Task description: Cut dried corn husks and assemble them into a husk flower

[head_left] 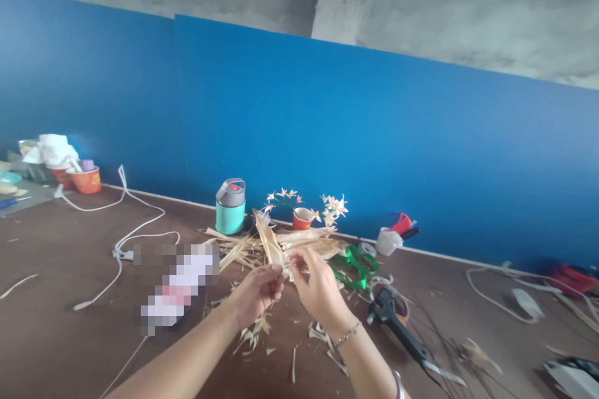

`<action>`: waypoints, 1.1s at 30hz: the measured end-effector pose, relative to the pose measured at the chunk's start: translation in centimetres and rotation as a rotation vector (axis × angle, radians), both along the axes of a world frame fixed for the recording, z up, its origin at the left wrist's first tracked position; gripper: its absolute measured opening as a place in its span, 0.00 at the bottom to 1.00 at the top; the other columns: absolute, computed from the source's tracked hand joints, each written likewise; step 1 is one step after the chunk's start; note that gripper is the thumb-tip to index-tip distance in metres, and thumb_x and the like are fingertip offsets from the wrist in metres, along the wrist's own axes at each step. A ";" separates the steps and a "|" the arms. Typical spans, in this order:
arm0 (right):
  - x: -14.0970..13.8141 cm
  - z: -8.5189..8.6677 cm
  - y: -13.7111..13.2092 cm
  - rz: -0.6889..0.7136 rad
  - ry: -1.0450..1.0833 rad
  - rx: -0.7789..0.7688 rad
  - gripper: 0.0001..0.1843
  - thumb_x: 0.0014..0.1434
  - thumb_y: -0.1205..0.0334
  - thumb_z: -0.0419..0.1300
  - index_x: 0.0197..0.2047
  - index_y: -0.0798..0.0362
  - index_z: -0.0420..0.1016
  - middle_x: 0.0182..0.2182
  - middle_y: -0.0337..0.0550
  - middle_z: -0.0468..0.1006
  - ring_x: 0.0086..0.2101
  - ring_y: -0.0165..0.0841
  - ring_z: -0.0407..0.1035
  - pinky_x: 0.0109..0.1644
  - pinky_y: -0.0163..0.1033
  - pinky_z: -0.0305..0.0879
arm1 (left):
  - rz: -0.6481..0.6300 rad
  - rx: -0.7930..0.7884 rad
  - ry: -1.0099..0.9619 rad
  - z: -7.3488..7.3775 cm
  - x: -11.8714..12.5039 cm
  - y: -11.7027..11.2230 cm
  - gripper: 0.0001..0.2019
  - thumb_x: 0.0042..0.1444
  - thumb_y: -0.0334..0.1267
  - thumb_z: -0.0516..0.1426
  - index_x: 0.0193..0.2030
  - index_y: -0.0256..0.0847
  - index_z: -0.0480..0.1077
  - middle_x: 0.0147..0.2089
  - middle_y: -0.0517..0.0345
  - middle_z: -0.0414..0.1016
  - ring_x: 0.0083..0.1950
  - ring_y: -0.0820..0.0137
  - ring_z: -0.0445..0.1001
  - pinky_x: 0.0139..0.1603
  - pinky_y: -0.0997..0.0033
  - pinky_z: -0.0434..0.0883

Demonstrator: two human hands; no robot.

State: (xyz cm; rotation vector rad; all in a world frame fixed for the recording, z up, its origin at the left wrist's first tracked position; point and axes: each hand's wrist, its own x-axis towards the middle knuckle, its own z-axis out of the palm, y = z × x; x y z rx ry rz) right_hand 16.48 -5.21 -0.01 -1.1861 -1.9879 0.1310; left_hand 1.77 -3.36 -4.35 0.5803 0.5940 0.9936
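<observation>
My left hand and my right hand are raised together above a brown table. Both pinch the lower end of a long pale dried leaf strip that points up and to the left. Behind the hands lies a pile of dried leaf strips. Small leaf scraps are scattered on the table under my wrists.
A teal flask and a red cup of small leaf flowers stand by the blue wall. Green ribbon, a black glue gun and scissors lie right. White cables and paper cups lie left.
</observation>
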 end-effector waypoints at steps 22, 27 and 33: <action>-0.1 0.2 -0.1 -0.015 0.010 0.002 0.10 0.53 0.72 0.53 0.40 0.52 0.66 0.29 0.40 0.73 0.32 0.33 0.69 0.39 0.37 0.64 | -0.079 0.018 -0.050 -0.4 -0.1 0.1 0.09 0.43 0.35 0.65 0.24 0.34 0.69 0.21 0.62 0.67 0.22 0.80 0.64 0.23 0.79 0.58; -0.2 0.3 -0.2 -0.023 -0.001 0.016 0.11 0.53 0.71 0.52 0.40 0.53 0.67 0.28 0.40 0.73 0.32 0.32 0.69 0.38 0.37 0.64 | -0.096 0.046 -0.049 -0.4 -0.1 0.1 0.10 0.44 0.35 0.65 0.23 0.34 0.68 0.20 0.62 0.66 0.22 0.79 0.63 0.23 0.78 0.57; -0.3 0.4 -0.3 -0.031 -0.004 0.009 0.12 0.52 0.73 0.52 0.40 0.52 0.66 0.28 0.39 0.73 0.31 0.32 0.68 0.38 0.37 0.64 | -0.107 0.064 -0.054 -0.3 -0.2 0.0 0.10 0.44 0.35 0.64 0.23 0.35 0.67 0.20 0.62 0.65 0.21 0.79 0.63 0.23 0.78 0.57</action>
